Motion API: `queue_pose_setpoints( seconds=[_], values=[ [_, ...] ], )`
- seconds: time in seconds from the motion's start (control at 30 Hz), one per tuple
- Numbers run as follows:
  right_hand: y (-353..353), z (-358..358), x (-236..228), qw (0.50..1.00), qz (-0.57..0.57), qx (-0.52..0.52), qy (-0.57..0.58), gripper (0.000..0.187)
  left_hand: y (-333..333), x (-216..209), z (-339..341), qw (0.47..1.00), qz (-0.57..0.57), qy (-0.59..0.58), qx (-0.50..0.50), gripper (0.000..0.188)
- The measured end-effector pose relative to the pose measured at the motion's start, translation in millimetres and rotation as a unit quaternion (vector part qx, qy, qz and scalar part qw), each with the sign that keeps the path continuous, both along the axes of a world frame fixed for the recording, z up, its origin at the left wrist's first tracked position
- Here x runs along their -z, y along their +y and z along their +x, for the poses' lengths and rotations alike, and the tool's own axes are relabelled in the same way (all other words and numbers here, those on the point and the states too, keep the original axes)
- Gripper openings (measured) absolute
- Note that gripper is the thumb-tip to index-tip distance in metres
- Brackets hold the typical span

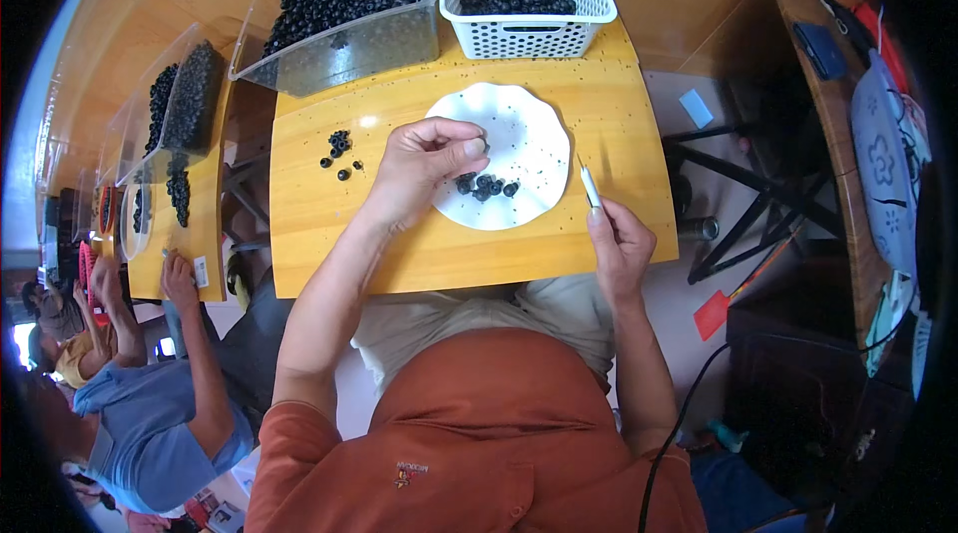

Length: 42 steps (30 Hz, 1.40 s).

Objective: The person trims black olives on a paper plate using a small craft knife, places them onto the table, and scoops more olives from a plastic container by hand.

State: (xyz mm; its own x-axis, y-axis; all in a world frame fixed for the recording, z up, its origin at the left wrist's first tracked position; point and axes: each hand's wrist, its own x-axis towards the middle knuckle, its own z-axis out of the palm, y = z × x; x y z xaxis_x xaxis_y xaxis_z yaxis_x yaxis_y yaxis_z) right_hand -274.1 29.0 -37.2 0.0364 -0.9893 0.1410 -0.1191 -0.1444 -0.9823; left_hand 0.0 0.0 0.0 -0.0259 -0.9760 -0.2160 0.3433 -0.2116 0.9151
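some tabletop (499,259) separates plate (519,149) from near edge (459,287).

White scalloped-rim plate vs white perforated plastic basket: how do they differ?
Shape: the white scalloped-rim plate is round and shallow, the white perforated plastic basket four-sided and deep.
Contents: the plate holds a few dark round pieces, the basket many.
Surface: the plate is unpierced, the basket's walls are full of holes.
Both are white.
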Motion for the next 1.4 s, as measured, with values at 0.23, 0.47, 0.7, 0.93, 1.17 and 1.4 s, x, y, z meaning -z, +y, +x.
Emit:
queue_pose_setpoints(
  seconds=[0.23, 0.47, 0.7, 0.93, 1.17, 1.4],
  values=[
    [-0.8, 3.8, -0.4, 1.0, -0.007, 0.0, -0.003, 0.028, 6.1, 4.7, -4.2, 0.996, -0.04, 0.077, -0.006, 0.017],
    [-0.3, 4.5, 1.9, 1.0, -0.002, 0.011, -0.007, 0.028, 10.6, 7.7, -5.9, 0.995, -0.035, 0.097, 0.0, 0.019],
    [0.1, 5.4, 4.7, 1.0, 0.001, 0.014, -0.002, 0.028, 16.3, 11.5, -5.3, 0.992, -0.036, 0.124, -0.008, 0.02],
    [-0.2, 8.2, 3.3, 1.0, -0.013, 0.02, 0.01, 0.029, 17.7, 17.3, -6.0, 0.988, -0.086, 0.131, -0.006, 0.026],
    [1.1, 13.0, 0.6, 0.999, -0.03, 0.036, 0.004, 0.029, 21.9, 17.2, -5.3, 0.982, -0.083, 0.169, -0.008, 0.022],
    [3.0, 12.8, -0.7, 0.998, -0.021, 0.044, 0.028, 0.03, 23.2, 19.1, -7.5, 0.978, -0.067, 0.196, 0.003, 0.022]
  ],
)
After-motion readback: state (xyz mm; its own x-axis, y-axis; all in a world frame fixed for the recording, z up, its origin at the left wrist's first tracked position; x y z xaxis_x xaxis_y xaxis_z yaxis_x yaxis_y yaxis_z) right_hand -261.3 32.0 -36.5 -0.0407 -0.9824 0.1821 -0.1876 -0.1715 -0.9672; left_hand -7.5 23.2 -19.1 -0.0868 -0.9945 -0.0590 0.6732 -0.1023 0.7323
